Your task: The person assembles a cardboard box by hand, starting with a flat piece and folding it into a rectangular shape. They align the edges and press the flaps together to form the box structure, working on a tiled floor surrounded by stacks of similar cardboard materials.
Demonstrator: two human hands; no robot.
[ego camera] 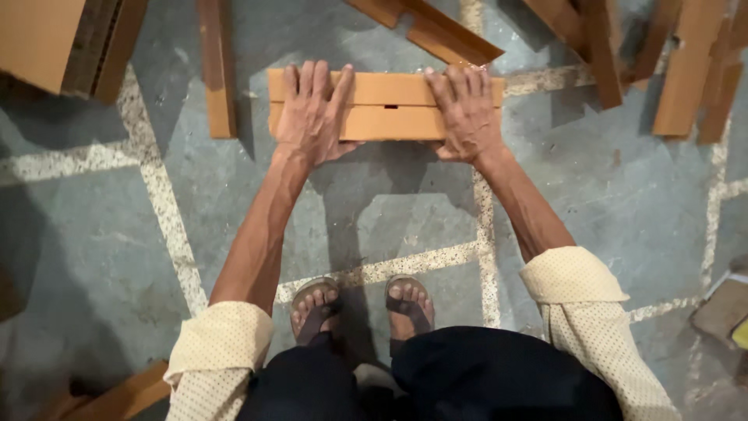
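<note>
— How far along is the work on the cardboard box [386,105]?

— The box is seen folded into a flat, shallow shape and is laid on the stone floor [623,218], just ahead of the sandalled feet [362,308]. A seam and a small slot are shown along its middle, so the flaps appear to be closed already; pressing them flat is judged to be the step in hand. Whether anything is left to be tucked cannot be told.

— And the grip?

— Nothing is clasped. The left hand [312,109] and the right hand [466,109] are spread wide, palms down, on the two ends of the box.

— What is found around it?

— Loose cardboard strips [218,70] are scattered nearby, more pieces [686,66] are stood to the right, and a cardboard stack [66,39] is seen at upper left. The box itself is not blocked by any of them.
</note>
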